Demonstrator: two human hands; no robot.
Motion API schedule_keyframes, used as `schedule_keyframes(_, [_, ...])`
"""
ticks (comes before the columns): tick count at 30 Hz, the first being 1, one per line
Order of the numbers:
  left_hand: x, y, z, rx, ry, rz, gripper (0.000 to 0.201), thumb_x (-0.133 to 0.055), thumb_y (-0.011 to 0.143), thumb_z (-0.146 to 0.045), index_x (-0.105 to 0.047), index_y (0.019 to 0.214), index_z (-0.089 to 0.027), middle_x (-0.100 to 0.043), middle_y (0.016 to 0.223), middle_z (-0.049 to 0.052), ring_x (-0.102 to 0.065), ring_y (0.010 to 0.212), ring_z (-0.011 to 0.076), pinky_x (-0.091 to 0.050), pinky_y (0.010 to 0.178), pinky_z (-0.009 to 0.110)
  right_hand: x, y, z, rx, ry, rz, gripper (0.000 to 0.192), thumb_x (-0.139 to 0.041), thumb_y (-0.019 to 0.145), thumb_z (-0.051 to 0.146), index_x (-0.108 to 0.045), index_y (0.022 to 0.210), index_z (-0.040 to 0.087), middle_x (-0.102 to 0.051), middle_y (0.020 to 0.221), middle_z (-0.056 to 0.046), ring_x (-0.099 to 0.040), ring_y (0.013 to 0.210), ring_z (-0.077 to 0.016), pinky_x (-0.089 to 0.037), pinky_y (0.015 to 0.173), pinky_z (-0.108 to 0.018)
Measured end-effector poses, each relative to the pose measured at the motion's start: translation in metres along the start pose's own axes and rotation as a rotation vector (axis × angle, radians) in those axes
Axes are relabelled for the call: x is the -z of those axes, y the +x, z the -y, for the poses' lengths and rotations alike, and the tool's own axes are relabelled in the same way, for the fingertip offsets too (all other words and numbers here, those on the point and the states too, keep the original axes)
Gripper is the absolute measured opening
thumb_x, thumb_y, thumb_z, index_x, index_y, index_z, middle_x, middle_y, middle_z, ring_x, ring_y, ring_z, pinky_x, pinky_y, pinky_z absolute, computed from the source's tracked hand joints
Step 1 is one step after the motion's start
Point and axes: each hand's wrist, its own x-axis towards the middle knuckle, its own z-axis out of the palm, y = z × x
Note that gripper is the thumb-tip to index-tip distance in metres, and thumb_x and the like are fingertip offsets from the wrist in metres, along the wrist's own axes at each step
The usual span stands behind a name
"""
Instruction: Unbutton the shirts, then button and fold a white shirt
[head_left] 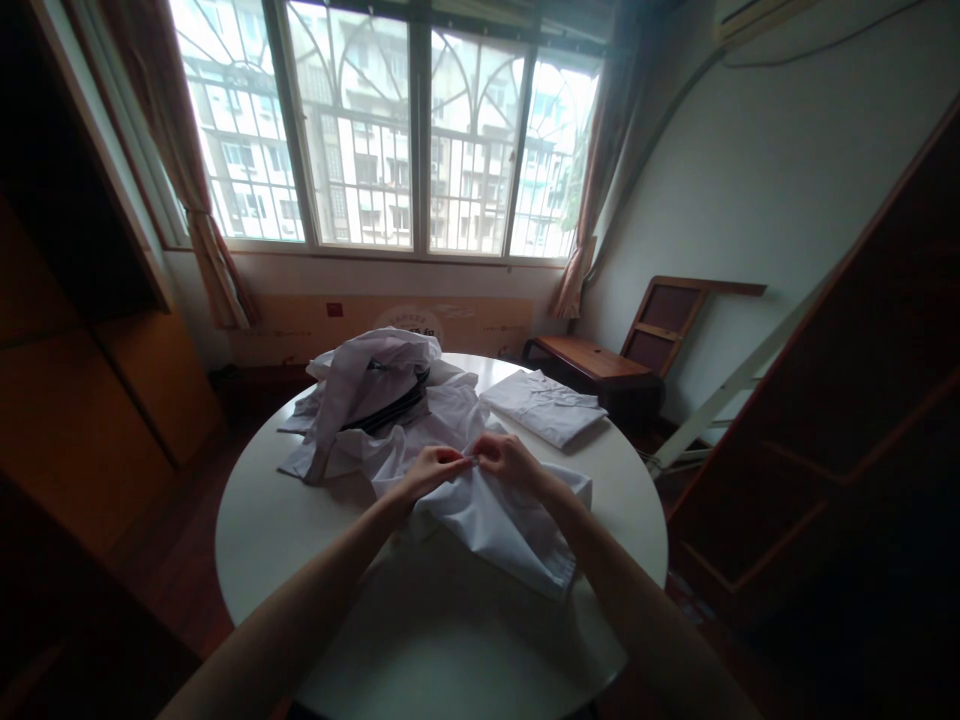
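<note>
A white shirt (502, 520) lies crumpled over the middle of the round white table (262, 530), part of it hanging toward me. My left hand (435, 468) pinches its fabric from the left, fingers pressed together. Right beside it, my right hand (506, 460) pinches the same raised bit of cloth, fingertips almost meeting the left ones. The detail between the fingertips is too small to make out. Beyond my hands on the left sits a heap of white clothes (352, 380) with dark edges showing. A folded white shirt (544, 405) lies flat at the back right.
A wooden bench (596, 357) and a leaning brown panel (664, 315) stand behind the table to the right. A long cardboard box (300, 330) rests under the window (352, 130). Wooden cabinets (75, 420) flank the left; a large dark wooden piece (825, 450) slants at the right.
</note>
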Motion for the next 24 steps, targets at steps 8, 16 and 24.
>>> schedule_keyframes(8, [0.001, 0.003, 0.008, -0.041, 0.019, 0.012, 0.040, -0.057, 0.067, -0.049, -0.066, 0.073, -0.010, -0.057, 0.061, 0.002, -0.047, 0.056, 0.0118, -0.037, 0.053, 0.022, 0.001, 0.000, 0.002, 0.079, 0.017, 0.000, 0.015, -0.057, 0.074, 0.028, -0.063, 0.072, 0.015, -0.060, 0.065, -0.001, -0.051, 0.057, -0.0104, -0.038, 0.055, -0.021])
schedule_keyframes(16, [0.001, 0.002, 0.006, -0.157, 0.064, 0.015, 0.034, -0.057, 0.070, -0.043, -0.066, 0.074, -0.010, -0.054, 0.058, 0.001, -0.043, 0.054, 0.0096, -0.033, 0.049, 0.020, -0.001, 0.001, 0.004, 0.076, 0.091, -0.012, 0.008, -0.057, 0.073, 0.020, -0.063, 0.070, 0.016, -0.058, 0.066, 0.000, -0.049, 0.059, -0.0106, -0.038, 0.057, -0.022])
schedule_keyframes(24, [-0.008, 0.000, 0.000, -0.199, 0.005, -0.072, 0.029, -0.057, 0.070, -0.036, -0.066, 0.075, -0.009, -0.054, 0.056, 0.001, -0.039, 0.049, 0.0065, -0.030, 0.045, 0.018, 0.000, 0.004, 0.003, -0.123, 0.456, 0.051, 0.017, -0.055, 0.072, 0.031, -0.059, 0.069, 0.015, -0.055, 0.064, 0.000, -0.049, 0.060, -0.0109, -0.038, 0.058, -0.023])
